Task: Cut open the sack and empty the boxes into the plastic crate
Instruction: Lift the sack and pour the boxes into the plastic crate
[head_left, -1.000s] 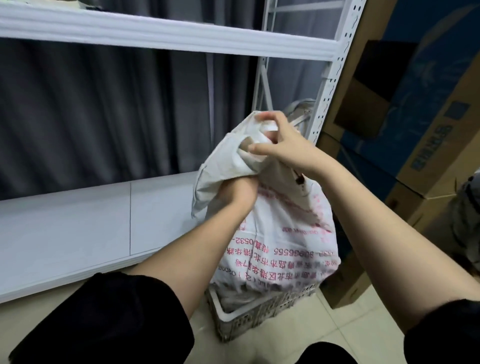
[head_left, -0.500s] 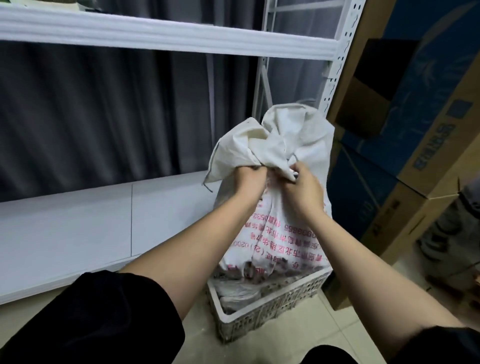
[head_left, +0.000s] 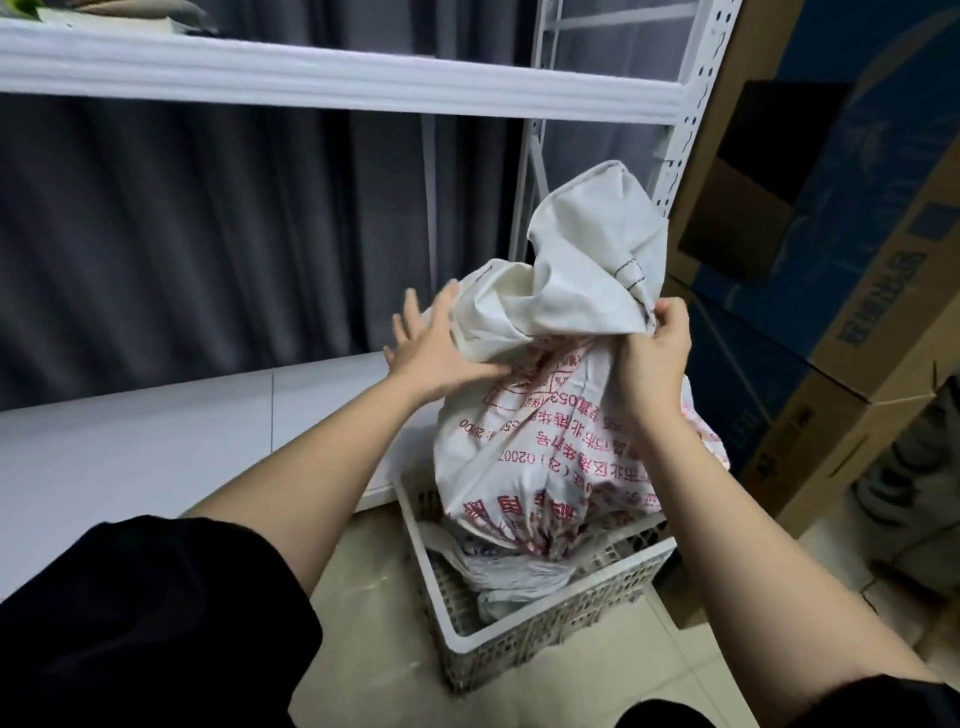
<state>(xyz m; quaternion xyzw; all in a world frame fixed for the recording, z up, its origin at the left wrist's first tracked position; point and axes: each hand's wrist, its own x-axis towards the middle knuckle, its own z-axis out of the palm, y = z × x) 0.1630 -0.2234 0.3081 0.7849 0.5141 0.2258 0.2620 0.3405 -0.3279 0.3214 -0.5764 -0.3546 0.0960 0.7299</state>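
A white metal shelving rack (head_left: 675, 171) fills the back of the scene, with printed cardboard cartons (head_left: 841, 270) stacked to its right. On the tiled floor below stands the perforated white plastic crate (head_left: 545, 631), and the white woven sack (head_left: 561, 436) with red print sits upended in it, printed end down, its plain bunched end standing up between the hands. Crumpled white plastic, possibly wrapped boxes, lies under the sack in the crate; the view is too cluttered to be sure. The right hand (head_left: 652, 353) is closed in a fist around the gathered fabric at the sack's neck. The left hand (head_left: 436, 348) is spread flat, fingers open, pressed against the sack's side and gripping nothing. This looks like the emptying step: the next move probably calls for a firm two-handed hold on the upper end, then lifting and shaking so the contents drop out.
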